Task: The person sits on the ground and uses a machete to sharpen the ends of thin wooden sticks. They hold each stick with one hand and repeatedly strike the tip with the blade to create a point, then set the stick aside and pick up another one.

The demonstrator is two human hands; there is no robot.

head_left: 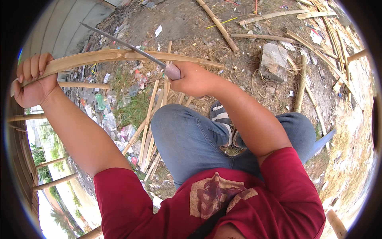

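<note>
My left hand [36,81] is wrapped around one end of a long split bamboo strip [93,58], raised at the left. The strip runs to the right across the front of me, its far end just past my right hand [195,79]. In that fist is the pinkish handle of a machete [129,46]. Its long narrow blade points up and left and crosses over the strip, near the strip's middle; whether blade and bamboo touch I cannot tell.
Several cut bamboo strips [148,125] lie by my knee among plastic litter [109,119] and grass. A concrete block [273,63] sits at the right, with bamboo poles [301,83] around it. A corrugated grey wall [65,28] stands at the far left.
</note>
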